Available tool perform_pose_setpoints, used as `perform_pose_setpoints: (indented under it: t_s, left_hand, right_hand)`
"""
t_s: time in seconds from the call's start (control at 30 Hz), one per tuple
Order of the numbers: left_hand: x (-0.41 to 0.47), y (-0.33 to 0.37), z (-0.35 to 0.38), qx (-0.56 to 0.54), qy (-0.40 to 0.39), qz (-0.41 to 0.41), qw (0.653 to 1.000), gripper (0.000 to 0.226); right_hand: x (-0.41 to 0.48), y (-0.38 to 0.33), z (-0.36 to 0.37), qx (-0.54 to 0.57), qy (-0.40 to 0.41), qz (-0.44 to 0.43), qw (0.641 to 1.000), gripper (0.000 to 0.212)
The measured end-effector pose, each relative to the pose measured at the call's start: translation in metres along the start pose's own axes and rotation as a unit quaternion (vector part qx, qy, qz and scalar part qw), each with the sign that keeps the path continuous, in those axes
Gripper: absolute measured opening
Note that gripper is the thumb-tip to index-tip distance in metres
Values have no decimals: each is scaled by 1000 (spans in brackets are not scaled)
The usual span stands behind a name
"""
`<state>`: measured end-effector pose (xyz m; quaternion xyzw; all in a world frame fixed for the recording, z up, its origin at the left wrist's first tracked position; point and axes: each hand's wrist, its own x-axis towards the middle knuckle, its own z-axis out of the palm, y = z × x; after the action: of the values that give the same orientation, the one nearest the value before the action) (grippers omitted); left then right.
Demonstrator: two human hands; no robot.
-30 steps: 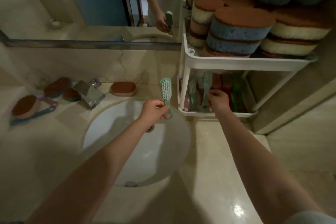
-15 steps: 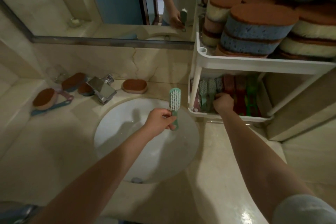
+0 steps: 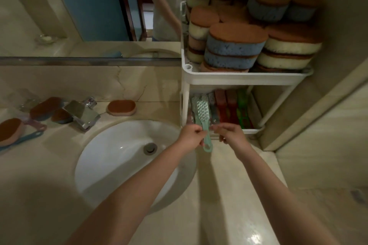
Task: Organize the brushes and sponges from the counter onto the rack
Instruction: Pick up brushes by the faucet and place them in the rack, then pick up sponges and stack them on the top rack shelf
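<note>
My left hand grips the handle of a mint-green brush, bristle head up, right in front of the lower shelf of the white rack. My right hand is just right of the handle, fingertips reaching toward it with a small gap, holding nothing. Several brushes stand side by side in the lower shelf. Stacked sponges fill the top shelf. On the counter lie a pink-based sponge, two more sponges left of the faucet, and a long-handled sponge brush.
A white sink basin with a drain lies below my left arm. The chrome faucet stands behind it. A mirror covers the back wall. A tiled wall closes off the right side beyond the rack.
My left hand has carried the green brush rightward to the rack's lower shelf. My right hand has drawn back out of the shelf toward the brush handle.
</note>
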<state>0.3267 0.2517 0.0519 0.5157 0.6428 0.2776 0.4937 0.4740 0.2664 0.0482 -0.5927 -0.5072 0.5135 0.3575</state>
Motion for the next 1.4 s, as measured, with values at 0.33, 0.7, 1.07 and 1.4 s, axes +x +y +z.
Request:
perform_pose_setpoints:
  t_s: [0.33, 0.7, 1.07, 1.4]
  left_hand:
    - [3, 9, 5, 38, -31, -7, 999, 18]
    - [5, -4, -55, -8, 132, -33, 991, 36]
    - [9, -4, -51, 2, 102, -16, 995, 38]
    - [1, -54, -80, -11, 170, -71, 983, 3]
  right_hand:
    - [44, 4, -23, 8, 48, 27, 998, 28]
    - [115, 4, 6, -324, 60, 64, 942, 23]
    - [101, 6, 18, -356, 129, 29, 925, 16]
    - [16, -9, 65, -312, 13, -134, 941, 26]
